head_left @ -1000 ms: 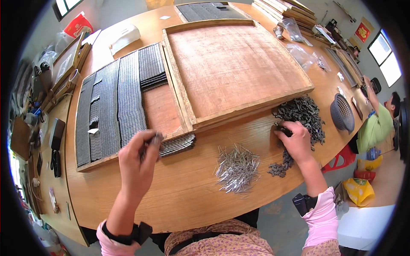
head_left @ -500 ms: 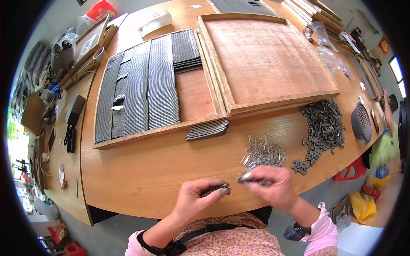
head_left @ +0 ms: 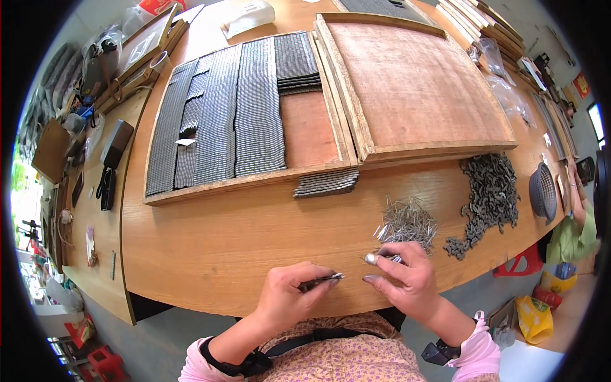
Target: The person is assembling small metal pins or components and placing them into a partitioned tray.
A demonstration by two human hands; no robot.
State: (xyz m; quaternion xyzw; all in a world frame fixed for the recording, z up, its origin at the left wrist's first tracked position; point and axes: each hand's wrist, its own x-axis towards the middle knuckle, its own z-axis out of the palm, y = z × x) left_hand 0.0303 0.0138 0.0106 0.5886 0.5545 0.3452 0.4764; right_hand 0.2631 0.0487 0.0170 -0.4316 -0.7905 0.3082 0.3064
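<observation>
1. Your left hand sits at the near edge of the desk, fingers pressed together in a pinch on a small dark metal piece. The piece lies almost level, its long axis running left to right, and its bright tip points toward your right hand.

2. Your right hand is just beside it, to the right and slightly farther from you. Thumb and forefinger are closed on a few thin silver pins, whose shiny ends stick out toward the left.

3. The relation that matters: pin ends and the tip of the dark piece face each other across a small gap, not touching. The pins sit a little higher in the head view than the tip, so the two axes are not quite in line.

4. The loose heap of silver pins lies just beyond your right hand, so that hand is much the nearer one to it. The pile of dark links is farther right, also on your right side.

5. Your left hand is nearer the short stack of joined strips, which rests against the front rail of the wooden tray. More strips lie in rows in that tray.

6. Whether the pins are gripped singly or as a bundle, I cannot tell.
</observation>
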